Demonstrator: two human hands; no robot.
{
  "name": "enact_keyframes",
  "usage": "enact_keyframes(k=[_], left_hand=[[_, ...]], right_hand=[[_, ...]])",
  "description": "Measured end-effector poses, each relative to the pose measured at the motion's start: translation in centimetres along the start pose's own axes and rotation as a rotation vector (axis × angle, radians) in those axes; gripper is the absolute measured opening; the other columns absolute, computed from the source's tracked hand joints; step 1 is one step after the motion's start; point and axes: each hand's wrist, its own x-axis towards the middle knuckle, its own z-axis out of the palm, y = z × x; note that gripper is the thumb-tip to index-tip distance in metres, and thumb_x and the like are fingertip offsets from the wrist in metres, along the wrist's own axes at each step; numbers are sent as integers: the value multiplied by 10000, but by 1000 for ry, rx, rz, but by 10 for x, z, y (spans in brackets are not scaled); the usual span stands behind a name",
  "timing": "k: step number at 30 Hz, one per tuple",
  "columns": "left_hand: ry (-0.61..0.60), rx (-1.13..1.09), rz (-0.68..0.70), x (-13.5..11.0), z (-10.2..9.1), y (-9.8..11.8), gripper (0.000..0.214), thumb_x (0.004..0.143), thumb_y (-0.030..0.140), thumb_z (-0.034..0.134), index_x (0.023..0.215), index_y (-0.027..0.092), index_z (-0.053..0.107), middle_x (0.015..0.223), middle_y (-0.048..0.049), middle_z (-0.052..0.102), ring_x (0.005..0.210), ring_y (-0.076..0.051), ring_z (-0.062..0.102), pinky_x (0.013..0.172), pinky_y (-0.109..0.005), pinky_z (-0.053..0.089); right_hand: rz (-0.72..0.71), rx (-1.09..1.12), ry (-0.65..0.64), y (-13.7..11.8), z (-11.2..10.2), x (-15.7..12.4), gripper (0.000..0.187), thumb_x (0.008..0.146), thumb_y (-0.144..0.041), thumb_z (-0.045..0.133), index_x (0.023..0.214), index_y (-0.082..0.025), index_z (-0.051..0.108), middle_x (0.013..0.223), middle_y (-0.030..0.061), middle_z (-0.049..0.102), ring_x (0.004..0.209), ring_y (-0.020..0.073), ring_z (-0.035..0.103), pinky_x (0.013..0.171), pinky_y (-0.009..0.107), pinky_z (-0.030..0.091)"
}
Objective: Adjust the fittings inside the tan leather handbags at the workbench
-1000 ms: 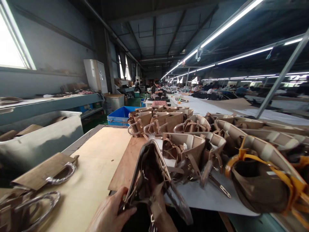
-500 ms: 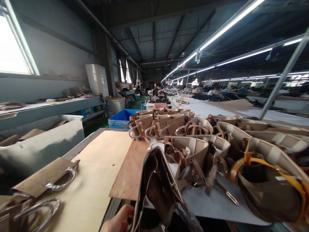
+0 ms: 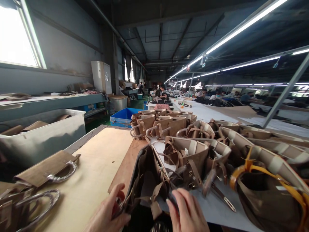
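A brown handbag (image 3: 138, 175) stands at the table's front edge with its top open towards me and straps hanging inside its mouth. My left hand (image 3: 109, 209) is closed on the bag's left side, thumb below and fingers curled round the edge. My right hand (image 3: 187, 211) has its fingers curled over the bag's right side, by a dark plastic-wrapped part that looks like its handle; the fingertips partly hide what they grip. Just to the right, another tan handbag (image 3: 187, 153) stands with its straps hanging down.
Rows of similar handbags (image 3: 169, 124) fill the table's right side. A dark bag with a yellow handle (image 3: 267, 193) is at the near right. Flat bag pieces (image 3: 48, 167) with wrapped handles lie on the left board. A grey bin (image 3: 72, 129) and a blue crate (image 3: 123, 120) stand beyond.
My right hand has come into view and onto the bag's right side. My left hand has risen along its left side. The bag's mouth is wider, its straps more exposed.
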Motion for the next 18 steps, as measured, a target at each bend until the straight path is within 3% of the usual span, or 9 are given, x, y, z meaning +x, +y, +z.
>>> enact_keyframes(k=[2, 4, 6, 9, 11, 13, 16, 18], left_hand=[[-12, 14, 50, -6, -17, 10, 494, 739, 352, 518, 1203, 224, 406, 1025, -61, 608, 813, -188, 586, 789, -304, 481], [10, 9, 119, -10, -33, 30, 453, 800, 409, 471, 1211, 235, 396, 1124, -80, 568, 967, -210, 563, 856, -314, 464], [146, 55, 160, -6, -38, 58, 489, 819, 459, 457, 1254, 258, 357, 1240, -86, 502, 1116, -237, 494, 902, -341, 444], [360, 281, 283, 21, -25, 99, 697, 759, 419, 547, 1359, 215, 259, 1390, -117, 349, 1277, -299, 322, 1017, -445, 328], [283, 444, 383, 51, -12, 116, 874, 662, 355, 637, 1402, 177, 207, 1418, -139, 315, 1299, -329, 278, 1034, -458, 287], [176, 579, 390, 82, -5, 122, 983, 593, 226, 656, 1426, 123, 145, 1357, -186, 398, 1222, -346, 395, 980, -438, 338], [50, 681, 325, 115, -14, 117, 897, 618, 51, 504, 1434, 98, 137, 1128, -178, 600, 999, -307, 583, 827, -375, 428], [25, 633, 310, 123, -29, 110, 800, 609, 27, 459, 1388, 114, 303, 999, -133, 661, 935, -281, 610, 764, -325, 445]], right_hand=[[14, 8, 3, 2, -3, 16, 435, 840, -474, 530, 1153, -171, 528, 1098, 131, 627, 980, 273, 609, 814, 361, 506], [90, 56, -84, -5, -1, 32, 512, 844, -509, 500, 1221, -166, 451, 1144, 126, 615, 1011, 257, 605, 788, 333, 526], [196, 88, -195, -17, 3, 44, 464, 864, -454, 475, 1233, -176, 434, 1157, 106, 616, 1003, 239, 615, 765, 314, 533], [282, 64, -289, -32, 9, 51, 455, 831, -335, 484, 1249, -157, 449, 1143, 124, 620, 977, 264, 625, 770, 343, 519], [280, 50, -321, -34, 11, 52, 508, 777, -234, 487, 1275, -140, 453, 1087, 136, 645, 929, 274, 641, 751, 346, 515], [290, 61, -361, -30, 8, 55, 592, 711, -138, 469, 1303, -154, 452, 1052, 126, 662, 918, 270, 645, 745, 336, 511], [374, 188, -457, -20, -12, 65, 647, 652, -69, 416, 1282, -195, 496, 1042, 86, 673, 962, 239, 631, 813, 326, 488], [399, 349, -541, -11, -33, 74, 604, 660, -86, 411, 1232, -225, 550, 1041, 48, 677, 1001, 218, 613, 894, 326, 448]])
